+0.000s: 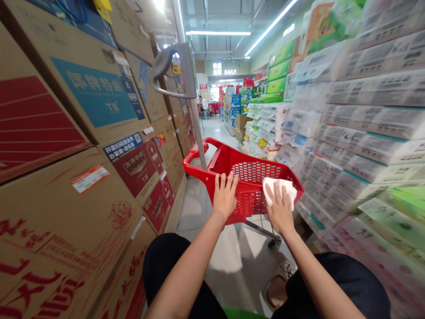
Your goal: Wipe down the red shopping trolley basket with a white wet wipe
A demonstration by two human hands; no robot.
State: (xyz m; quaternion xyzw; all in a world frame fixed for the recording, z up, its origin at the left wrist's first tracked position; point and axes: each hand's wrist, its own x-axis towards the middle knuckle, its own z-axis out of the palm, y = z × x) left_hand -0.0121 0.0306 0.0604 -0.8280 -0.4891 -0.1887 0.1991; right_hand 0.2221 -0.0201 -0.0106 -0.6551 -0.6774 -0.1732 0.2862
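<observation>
A red plastic shopping cart basket (255,168) with perforated sides stands in front of me, on metal legs with a caster. My left hand (226,195) lies on the near side of the basket, fingers spread and nothing in it. Under the fingers of my right hand (280,210) is a folded white cloth (288,188), pressed against the basket's near side close to its right end. A grey handle (177,71) on a tall metal pole (198,133) rises at the basket's left end.
Cardboard cartons (99,97) are stacked high along my left. On the right, packs of tissue paper (368,106) form a tall, blurred wall. Between them a tiled aisle (215,126) runs back toward more shelves. A person (203,105) is far off at the left.
</observation>
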